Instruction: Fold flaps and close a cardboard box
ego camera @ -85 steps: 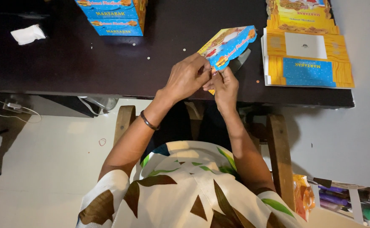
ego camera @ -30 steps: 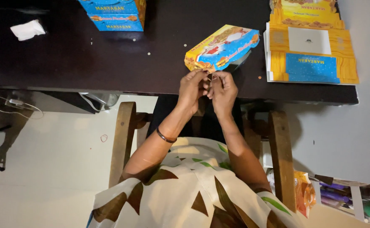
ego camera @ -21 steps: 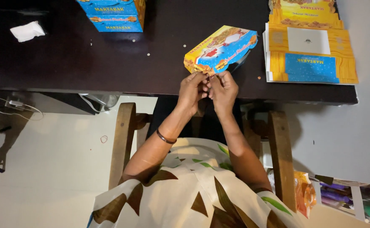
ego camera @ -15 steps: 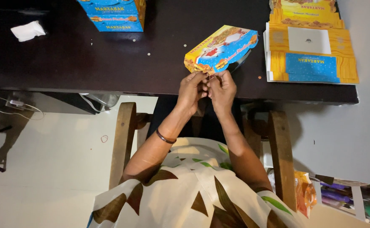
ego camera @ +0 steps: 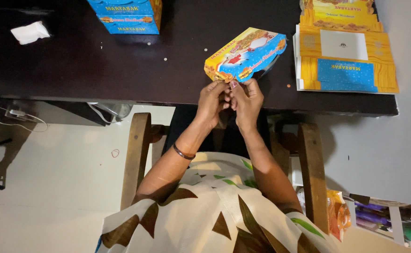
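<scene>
A: Hands first. Your left hand point(ego camera: 213, 97) and right hand point(ego camera: 246, 96) meet at the near edge of the dark bench point(ego camera: 97, 65), knuckles almost touching. The fingers point(ego camera: 234, 86) of both are pinched together on something small at the lower corner of the folded carton point(ego camera: 246, 54); it may be a tab or flap, but it is too small to tell.

B: Where does the carton sit?

A: It lies tilted on the bench just beyond your hands, its yellow and blue printed top facing up, its near corner at your fingertips. To your right, a stack of flat cartons point(ego camera: 346, 51) lies unfolded. Another made-up blue box point(ego camera: 128, 16) stands at the far edge, and a crumpled white paper point(ego camera: 29, 33) lies far left.

B: Which step are you on?

A: By my reading, you are closing the near end of this carton, with the body already formed. The next move likely calls for a firm, small push with your fingertips while the other hand steadies the corner, so the card does not crease.
</scene>
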